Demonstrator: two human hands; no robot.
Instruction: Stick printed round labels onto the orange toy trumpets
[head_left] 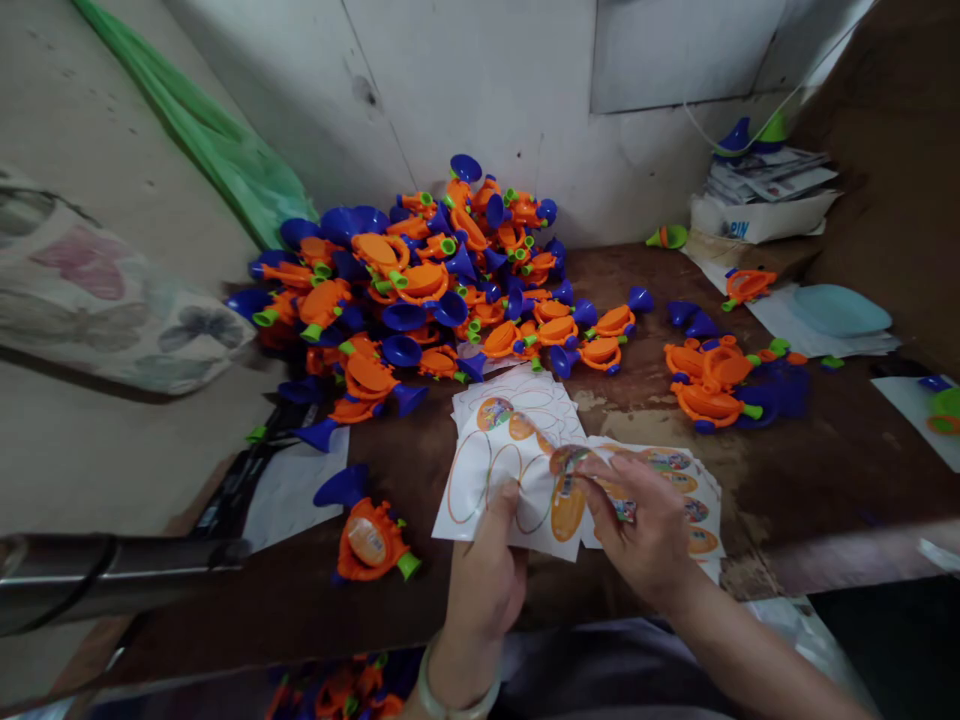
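Observation:
My left hand (487, 580) grips the lower edge of a white sticker sheet (471, 470), thumb on top. Several ovals on the sheet are bare outlines, and a few orange oval stickers remain on it. At its right side, the thumb and fingertips of my right hand (637, 520) pinch an oval sticker (568, 459), which looks partly lifted. Under my right hand lies a stack of full sticker sheets (701, 490). To the left of my left hand, an orange toy trumpet (371, 540) with a blue bell and green mouthpiece has an oval sticker on its side.
A large heap of toy trumpets (420, 280) fills the back left of the brown table (810, 480). A smaller group (709, 380) lies at right. Behind it are a blue-green dish (841, 310) and a paper-filled box (765, 215). A metal tube (112, 570) juts in at left.

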